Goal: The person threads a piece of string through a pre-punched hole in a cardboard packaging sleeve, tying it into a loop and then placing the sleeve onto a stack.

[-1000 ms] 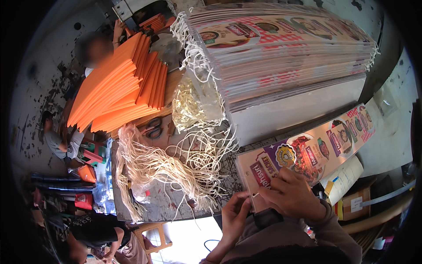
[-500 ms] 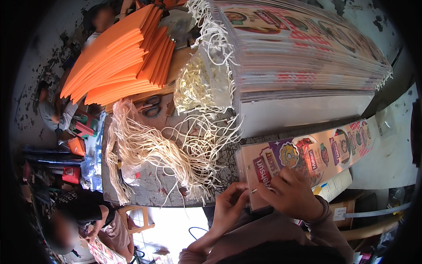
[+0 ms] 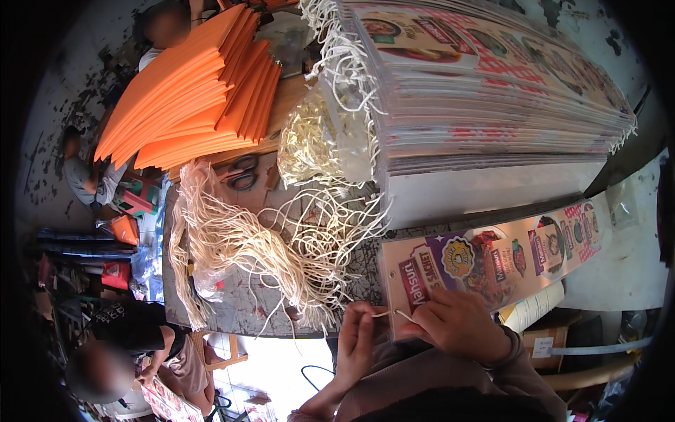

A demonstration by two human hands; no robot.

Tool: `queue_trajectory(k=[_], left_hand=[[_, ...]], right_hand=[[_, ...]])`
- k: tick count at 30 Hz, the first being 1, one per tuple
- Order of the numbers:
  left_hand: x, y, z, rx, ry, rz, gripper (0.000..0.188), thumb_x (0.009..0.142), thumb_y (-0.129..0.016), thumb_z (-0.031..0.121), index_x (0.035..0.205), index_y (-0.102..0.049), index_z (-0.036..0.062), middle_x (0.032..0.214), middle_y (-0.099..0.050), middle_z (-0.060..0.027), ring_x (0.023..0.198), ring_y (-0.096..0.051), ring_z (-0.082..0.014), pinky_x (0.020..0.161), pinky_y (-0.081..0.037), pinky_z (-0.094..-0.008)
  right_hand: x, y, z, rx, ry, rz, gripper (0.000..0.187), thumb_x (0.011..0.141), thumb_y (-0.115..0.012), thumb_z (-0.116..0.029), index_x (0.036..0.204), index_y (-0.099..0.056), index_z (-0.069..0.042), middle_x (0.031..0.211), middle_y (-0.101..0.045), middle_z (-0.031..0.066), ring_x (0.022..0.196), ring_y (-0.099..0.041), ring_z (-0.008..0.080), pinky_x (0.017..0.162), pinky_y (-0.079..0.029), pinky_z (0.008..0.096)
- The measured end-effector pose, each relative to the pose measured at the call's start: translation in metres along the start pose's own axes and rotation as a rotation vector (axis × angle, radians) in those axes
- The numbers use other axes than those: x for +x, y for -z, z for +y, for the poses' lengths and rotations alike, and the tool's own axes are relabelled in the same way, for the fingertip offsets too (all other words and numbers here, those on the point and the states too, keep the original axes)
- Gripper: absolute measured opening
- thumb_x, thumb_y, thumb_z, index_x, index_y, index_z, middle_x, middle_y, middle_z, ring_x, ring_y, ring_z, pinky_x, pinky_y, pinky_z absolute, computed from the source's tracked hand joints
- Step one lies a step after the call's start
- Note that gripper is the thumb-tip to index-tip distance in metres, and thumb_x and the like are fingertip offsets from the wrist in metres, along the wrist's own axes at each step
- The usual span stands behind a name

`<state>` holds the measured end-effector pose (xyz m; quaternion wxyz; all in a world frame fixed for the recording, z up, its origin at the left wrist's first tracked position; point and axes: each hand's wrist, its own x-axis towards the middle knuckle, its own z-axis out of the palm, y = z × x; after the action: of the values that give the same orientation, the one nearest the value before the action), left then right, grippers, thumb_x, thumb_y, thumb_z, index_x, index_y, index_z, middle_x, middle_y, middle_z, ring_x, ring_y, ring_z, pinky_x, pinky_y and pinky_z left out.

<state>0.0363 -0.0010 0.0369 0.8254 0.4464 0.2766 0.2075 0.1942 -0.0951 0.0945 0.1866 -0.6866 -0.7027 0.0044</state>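
A long printed card strip (image 3: pixel 506 257) lies on the table's near edge. My right hand (image 3: pixel 457 325) presses on its near left corner and pinches a short piece of cream string (image 3: pixel 394 314). My left hand (image 3: pixel 357 337) grips the other end of that string just left of the card's corner. A loose heap of cream strings (image 3: pixel 267 246) spreads over the table to the left of both hands.
A tall stack of printed cards with string loops (image 3: pixel 485 91) fills the far right. Orange sheets (image 3: pixel 190 91) are piled at the far left, with scissors (image 3: pixel 242 174) and a clear bag of strings (image 3: pixel 316 144) between. People sit below the table at left.
The view has shifted slightly. My two hands have come closer together at the card's corner, and the string is now stretched between them.
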Motion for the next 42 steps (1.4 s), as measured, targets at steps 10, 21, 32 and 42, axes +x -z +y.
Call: queue_trajectory(k=[10,21,32,42], left_hand=[[0.009,0.006,-0.017,-0.488,-0.156,0.353,0.008,0.095,-0.038,0.016,0.091,-0.042,0.0108,0.067,-0.036,0.0044,0.056,-0.032,-0.0055,0.052,-0.031,-0.0213],[0.014,0.006,-0.001,0.012,-0.016,0.205,0.009,0.095,-0.042,0.01,0.102,-0.046,0.0056,0.059,-0.038,0.0047,0.05,-0.029,-0.0017,0.045,-0.023,-0.0177],[-0.002,0.031,-0.013,0.488,-0.106,0.203,0.018,0.087,-0.052,0.003,0.105,-0.051,0.0026,0.062,-0.055,0.0004,0.053,-0.039,0.0009,0.047,-0.029,-0.0165],[-0.001,0.032,-0.008,0.59,-0.143,0.171,0.018,0.081,-0.059,-0.003,0.097,-0.055,0.0035,0.053,-0.043,0.0052,0.048,-0.034,0.0005,0.044,-0.025,-0.0181]], right_hand=[[-0.043,-0.005,0.053,0.761,-0.068,-0.08,0.025,0.081,-0.061,-0.028,0.078,-0.056,-0.004,0.067,-0.049,0.0073,0.065,-0.052,0.0224,0.057,-0.043,0.0354],[-0.057,0.04,0.093,2.463,-0.035,0.997,0.028,0.098,-0.037,-0.026,0.077,-0.036,-0.008,0.074,-0.041,0.0048,0.067,-0.041,0.0135,0.066,-0.041,0.0303],[-0.025,0.009,0.033,1.371,-0.397,0.853,0.013,0.091,-0.048,-0.011,0.099,-0.042,-0.001,0.074,-0.047,0.0037,0.057,-0.041,0.012,0.055,-0.041,0.0217],[0.007,-0.009,0.005,0.289,-0.109,0.196,0.026,0.072,-0.065,-0.009,0.097,-0.059,-0.005,0.082,-0.057,0.0034,0.069,-0.052,0.0209,0.057,-0.046,0.03]])
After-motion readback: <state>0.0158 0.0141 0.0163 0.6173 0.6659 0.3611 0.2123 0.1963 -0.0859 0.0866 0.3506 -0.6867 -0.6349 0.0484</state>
